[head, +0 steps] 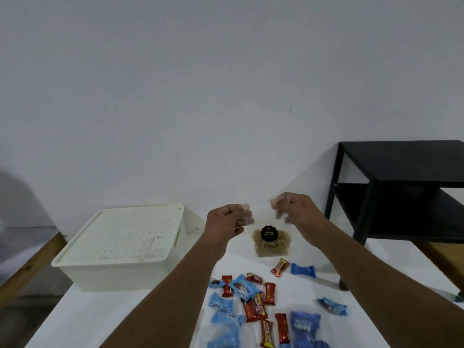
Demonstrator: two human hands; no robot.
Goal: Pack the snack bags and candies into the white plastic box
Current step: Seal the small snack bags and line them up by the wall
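While left hand [227, 219] and right hand [296, 209] each pinch top corner of clear snack bag [272, 243], bag hangs over far surface [125, 320], right of white box [120, 270]. Lid [125, 232] on box. Step, likely: bag pickup. Next needs lid off, so one hand freed. Candies [251, 297] scattered near.

The box [118, 270] sits on the left part of the worktop [113, 317] with its lid [130, 232] on, close to the wall [226, 96] behind. To its right, the left hand [226, 222] and right hand [297, 208] hold a snack bag [271, 243] up between them by its top edge. Nearer than the bag, candies [270, 293] lie scattered on the worktop. A side table [401, 159] stands off to the right, against the wall.
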